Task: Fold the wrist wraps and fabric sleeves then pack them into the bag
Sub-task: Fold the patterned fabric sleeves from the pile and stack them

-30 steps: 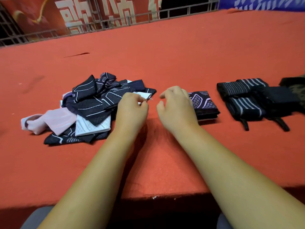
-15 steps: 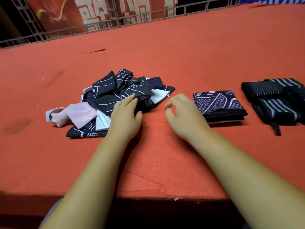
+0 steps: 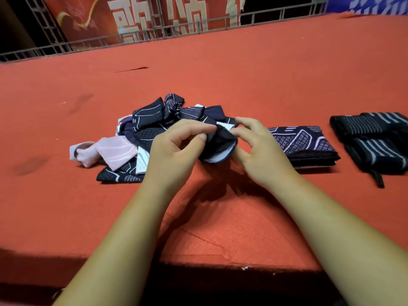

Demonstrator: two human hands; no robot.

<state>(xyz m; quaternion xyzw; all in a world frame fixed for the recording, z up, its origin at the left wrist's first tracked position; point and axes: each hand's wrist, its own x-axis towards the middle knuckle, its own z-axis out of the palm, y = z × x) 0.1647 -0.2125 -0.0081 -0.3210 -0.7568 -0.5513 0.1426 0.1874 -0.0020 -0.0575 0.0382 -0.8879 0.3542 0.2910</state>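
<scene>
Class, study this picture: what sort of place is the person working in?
Probably a stage or sports platform: a red carpeted surface, a metal railing along its far edge, and a red banner with large characters behind.

My left hand (image 3: 174,149), pinching one dark blue cloth sleeve (image 3: 218,146), hides part of the pile of blue and pink sleeves (image 3: 145,124). Right of the pile, the black striped wrist wraps (image 3: 362,127) are cut off. Behind the pile, the red banner (image 3: 88,21) is blurry.

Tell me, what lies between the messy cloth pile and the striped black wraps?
The head view shows a folded stack of dark patterned sleeves there on the red table, plus the right hand pinching a loose sleeve beside the pile.
</scene>
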